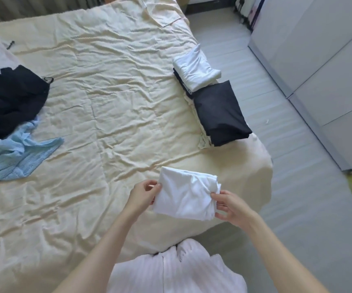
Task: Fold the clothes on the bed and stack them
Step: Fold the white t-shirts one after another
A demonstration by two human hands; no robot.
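Holding a folded white garment (186, 196) above the bed's (107, 102) near corner, the left hand (142, 195) and right hand (229, 206) each pinch 1 side. The stack (211, 98) lies ahead-right, nearer the right hand; it seems 2 piles.
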